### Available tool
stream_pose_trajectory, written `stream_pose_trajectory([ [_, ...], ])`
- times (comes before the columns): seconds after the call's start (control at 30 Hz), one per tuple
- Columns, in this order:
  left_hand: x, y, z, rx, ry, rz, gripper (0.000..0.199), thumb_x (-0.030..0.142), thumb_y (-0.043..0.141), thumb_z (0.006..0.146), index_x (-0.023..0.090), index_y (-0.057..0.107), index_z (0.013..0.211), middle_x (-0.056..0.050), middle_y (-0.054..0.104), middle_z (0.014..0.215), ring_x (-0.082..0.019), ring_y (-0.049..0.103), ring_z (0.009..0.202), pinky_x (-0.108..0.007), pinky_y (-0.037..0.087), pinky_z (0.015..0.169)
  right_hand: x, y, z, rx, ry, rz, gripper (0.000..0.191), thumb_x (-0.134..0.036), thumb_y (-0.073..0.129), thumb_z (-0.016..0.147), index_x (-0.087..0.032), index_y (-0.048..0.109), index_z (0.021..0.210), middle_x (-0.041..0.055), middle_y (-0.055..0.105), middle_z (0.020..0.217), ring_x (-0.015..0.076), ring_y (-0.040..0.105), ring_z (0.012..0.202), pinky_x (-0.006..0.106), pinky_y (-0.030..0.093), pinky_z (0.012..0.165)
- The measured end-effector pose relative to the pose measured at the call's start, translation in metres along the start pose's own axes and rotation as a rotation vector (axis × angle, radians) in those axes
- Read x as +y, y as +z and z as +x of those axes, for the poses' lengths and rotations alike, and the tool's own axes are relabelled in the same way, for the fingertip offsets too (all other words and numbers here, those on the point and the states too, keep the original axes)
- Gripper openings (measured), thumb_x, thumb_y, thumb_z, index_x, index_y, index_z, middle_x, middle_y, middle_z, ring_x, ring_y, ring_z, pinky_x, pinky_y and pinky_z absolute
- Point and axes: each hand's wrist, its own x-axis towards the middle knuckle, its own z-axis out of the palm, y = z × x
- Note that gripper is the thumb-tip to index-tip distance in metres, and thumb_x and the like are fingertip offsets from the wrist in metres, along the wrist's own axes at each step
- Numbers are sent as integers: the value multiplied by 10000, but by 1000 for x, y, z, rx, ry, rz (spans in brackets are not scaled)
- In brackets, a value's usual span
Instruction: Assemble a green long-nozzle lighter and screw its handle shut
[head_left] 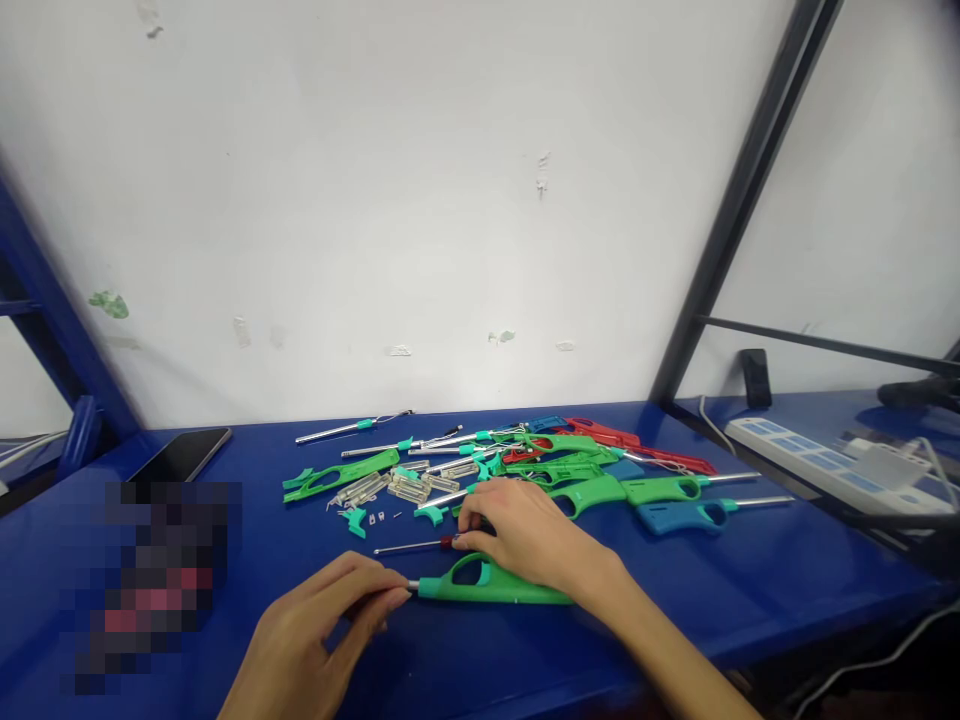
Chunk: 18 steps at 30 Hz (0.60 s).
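One wide white wall point(375, 200) at the back, scuffed and peeling, with a blue table point(757, 590) right up against it. Dark metal post point(742, 170) slanting up near the back right corner, white power strip point(810, 462) just past it. Big messy pile of red, blue and green lighter shells point(581, 470) hogging the middle toward the back edge. Pixelated patch point(157, 590) along the left edge, impossible to make out.

Left hand point(322, 625) near the front edge, fingertips pinched on the metal tube of a green lighter point(517, 590), lying mid-table toward that edge. Right hand point(517, 530) apart from the left, over the lighter's rear end and hiding it; touching or just above, can't tell. Thumb and fingers closed round a screwdriver point(409, 548), red handle mostly covered, shaft pointing toward the left edge, between lighter and pile. Black phone point(184, 455) flat near the back left corner. Clear tanks point(409, 487) bunched at the pile's left end, then teal triggers point(356, 520), then tiny white bits point(376, 518) beside those.
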Motion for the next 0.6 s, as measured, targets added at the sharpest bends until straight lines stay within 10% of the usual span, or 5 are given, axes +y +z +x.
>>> stream_pose_trajectory([
  [0.33, -2, 4, -12, -29, -31, 6, 196, 450, 676, 962, 367, 826, 1056, 24, 805, 943, -157, 779, 811, -151, 609, 730, 15, -30, -42, 340, 127, 232, 134, -358, 619, 1057, -264, 710, 1084, -3, 784, 939, 191, 723, 839, 282, 522, 740],
  [0.6, 34, 57, -4, 46, -219, -391, 195, 420, 676, 971, 294, 819, 1012, 18, 787, 775, -140, 709, 608, -168, 588, 541, 25, -50, -88, 736, 301, 674, 321, -499, 723, 955, -252, 758, 1157, 30, 733, 929, 213, 698, 859, 305, 575, 731],
])
